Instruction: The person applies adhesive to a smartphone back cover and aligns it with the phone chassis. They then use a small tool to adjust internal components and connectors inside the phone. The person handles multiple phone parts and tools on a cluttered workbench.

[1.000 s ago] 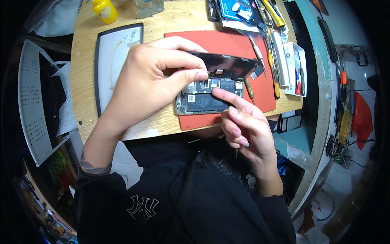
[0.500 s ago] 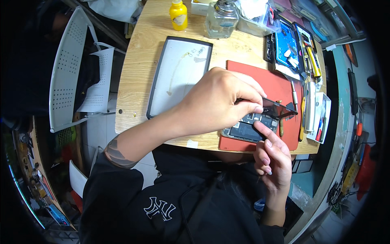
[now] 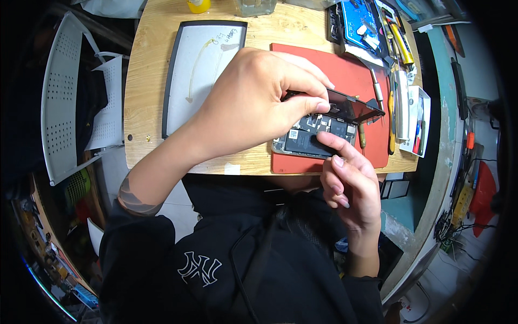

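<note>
An opened smartphone lies on a red mat near the table's front edge. Its body shows a black battery and small boards inside. The dark screen panel is lifted at a slant along the far side, and my left hand pinches its left end between thumb and fingers. My right hand is just in front of the phone, palm turned up. Its index finger stretches over the battery while the others curl loosely, holding nothing I can see. Whether that fingertip touches the battery, I cannot tell.
A shallow grey tray with a black rim lies left of the mat. On the right are a soldering-iron-like tool, a white roll and a white box of pens. Behind them sits a blue board. A white chair stands left.
The whole view has shifted, so the table and phone appear higher and farther left. Both hands keep nearly the same pose on and over the phone.
</note>
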Demonstrator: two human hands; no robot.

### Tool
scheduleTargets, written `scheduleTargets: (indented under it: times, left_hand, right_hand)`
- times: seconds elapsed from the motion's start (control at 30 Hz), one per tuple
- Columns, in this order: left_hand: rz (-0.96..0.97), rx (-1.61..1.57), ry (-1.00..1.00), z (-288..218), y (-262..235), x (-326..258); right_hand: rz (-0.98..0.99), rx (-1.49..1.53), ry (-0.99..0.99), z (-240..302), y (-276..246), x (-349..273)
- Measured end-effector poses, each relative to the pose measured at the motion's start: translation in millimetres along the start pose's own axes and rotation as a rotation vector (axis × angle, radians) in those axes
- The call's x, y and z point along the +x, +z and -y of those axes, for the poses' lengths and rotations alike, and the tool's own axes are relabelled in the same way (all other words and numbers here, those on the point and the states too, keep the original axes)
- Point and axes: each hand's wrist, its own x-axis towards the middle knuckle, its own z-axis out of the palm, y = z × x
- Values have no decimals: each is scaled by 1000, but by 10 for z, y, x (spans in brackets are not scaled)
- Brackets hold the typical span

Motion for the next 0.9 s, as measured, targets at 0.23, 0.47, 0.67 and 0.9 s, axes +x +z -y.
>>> scheduleTargets:
  times: [0.23,0.47,0.67,0.9]
  left_hand:
    - [-9,-22,-5,8,0,8]
    - [-45,-19,8,24,9,13]
    - [-25,-14,-5,10,12,5]
    - [-41,-28,-35,29,20,5]
  right_hand:
    - [-333,-1328,-864,-149,46,171]
    - [-323,-1597,-1091,-335,42,314]
    - [-358,-1524,-1030,-289,0,307]
    - [-385,-1625,-1132,-275,-31,420]
